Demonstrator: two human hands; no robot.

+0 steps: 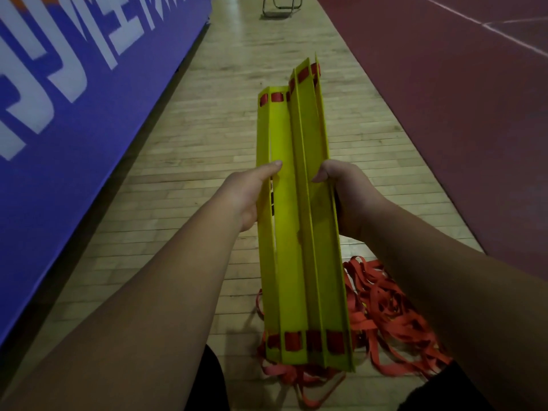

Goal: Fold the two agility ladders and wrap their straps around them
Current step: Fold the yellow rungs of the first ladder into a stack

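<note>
Pale wooden plank floor (207, 143) running away ahead, blue wall banner (89, 120) with white lettering beyond the left hand (252, 194), dark red court (444, 129) with white lines (474, 20) past the right hand (345, 194), metal chair legs (281, 8) far ahead, dim light.

A blue banner (74, 93) borders the wooden floor (207, 143); a chair (281, 5) stands beyond.
</note>
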